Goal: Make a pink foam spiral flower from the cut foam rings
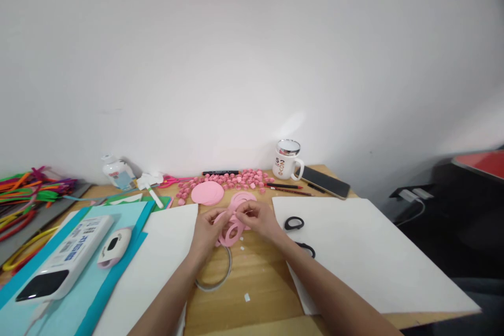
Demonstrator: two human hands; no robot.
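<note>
Paper [163, 231] lies at left; the left hand [210, 224] pinches pink rings [236, 222] low over the bench [252, 273], the right hand [260, 216] pinching the same cluster, presumably to steady it; scissors [294, 228] sit just right, seemingly kept handy.

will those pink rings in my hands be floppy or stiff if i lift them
The pink rings look thin and papery, so they are probably light. Their narrow bands and open centres suggest they would flex and might crease if tugged.
</note>
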